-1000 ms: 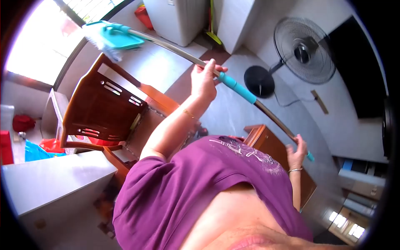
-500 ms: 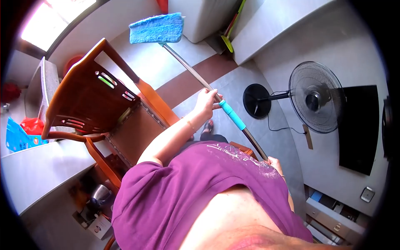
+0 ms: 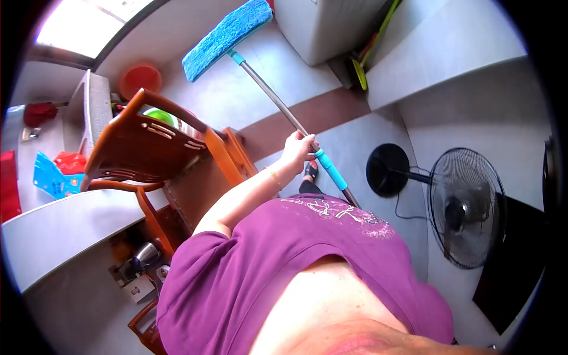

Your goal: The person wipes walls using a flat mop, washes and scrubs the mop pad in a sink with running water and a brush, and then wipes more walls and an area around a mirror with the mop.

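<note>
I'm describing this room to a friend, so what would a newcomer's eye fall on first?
Probably the bright blue mop head at the top, its pole slanting down to the left hand near the middle. Next might come the purple shirt filling the lower middle, then the black fan at the right.

Purple short-sleeved shirt (image 3: pixel 213 290), pale chest lettering (image 3: pixel 322 207), thin gold bracelet (image 3: pixel 274 176)

Right hand's out of sight here! The mop pole (image 3: pixel 275 102) runs in behind the purple shirt (image 3: pixel 307 254), lower end hidden. Shirt lettering (image 3: pixel 324 207)? Can't read it! Up top, window (image 3: pixel 89 28) and white cabinet (image 3: pixel 325 32) are cut off; the fan (image 3: pixel 454 214) part-covers the black panel (image 3: pixel 516 260).
</note>
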The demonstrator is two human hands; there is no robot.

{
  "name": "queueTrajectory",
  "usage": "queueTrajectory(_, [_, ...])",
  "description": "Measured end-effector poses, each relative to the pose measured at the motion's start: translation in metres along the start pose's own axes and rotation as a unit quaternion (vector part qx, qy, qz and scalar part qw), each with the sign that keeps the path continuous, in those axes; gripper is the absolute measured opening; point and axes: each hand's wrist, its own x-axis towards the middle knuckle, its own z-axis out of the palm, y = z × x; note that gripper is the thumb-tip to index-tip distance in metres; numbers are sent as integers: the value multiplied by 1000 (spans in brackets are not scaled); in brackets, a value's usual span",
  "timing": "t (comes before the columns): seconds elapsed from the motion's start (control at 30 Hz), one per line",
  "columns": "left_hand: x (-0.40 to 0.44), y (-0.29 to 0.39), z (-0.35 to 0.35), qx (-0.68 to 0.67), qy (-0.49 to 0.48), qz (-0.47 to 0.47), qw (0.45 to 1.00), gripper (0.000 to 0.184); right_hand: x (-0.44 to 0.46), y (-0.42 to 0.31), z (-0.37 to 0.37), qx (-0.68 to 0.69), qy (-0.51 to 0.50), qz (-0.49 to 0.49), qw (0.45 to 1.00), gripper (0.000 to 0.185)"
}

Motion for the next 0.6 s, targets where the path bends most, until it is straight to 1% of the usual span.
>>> queueTrajectory(0.2, [13,77,13,-2,54,67,996,20,80,-54,-34,27,-62,-29,997,19])
queueTrajectory(0.33, [30,118,-7,35,132,158,978,17,124,-109,-48,10,-100,-58,993,16])
queueTrajectory(0.37, [31,126,-12,24,144,164,976,17,136,-126,-50,-3,-108,-65,992,16])
queueTrajectory(0.4, [33,134,-17,21,156,191,969,17,149,-148,-48,-64,-89,-145,983,13])
queueTrajectory(0.43, [35,141,-24,19,169,217,961,16,162,-172,-43,-123,-70,-225,964,15])
queueTrajectory(0.47, [37,144,-28,11,172,240,955,16,171,-199,-37,-164,-31,-265,950,19])
queueTrajectory(0.5, [40,146,-33,1,181,243,953,16,175,-228,-31,-202,11,-304,931,24])
queueTrajectory(0.57, [45,151,-40,-16,185,291,939,16,171,-290,-14,-192,88,-381,900,29])
queueTrajectory(0.6, [43,158,-40,-42,176,295,938,16,171,-320,-6,-207,117,-425,873,32])
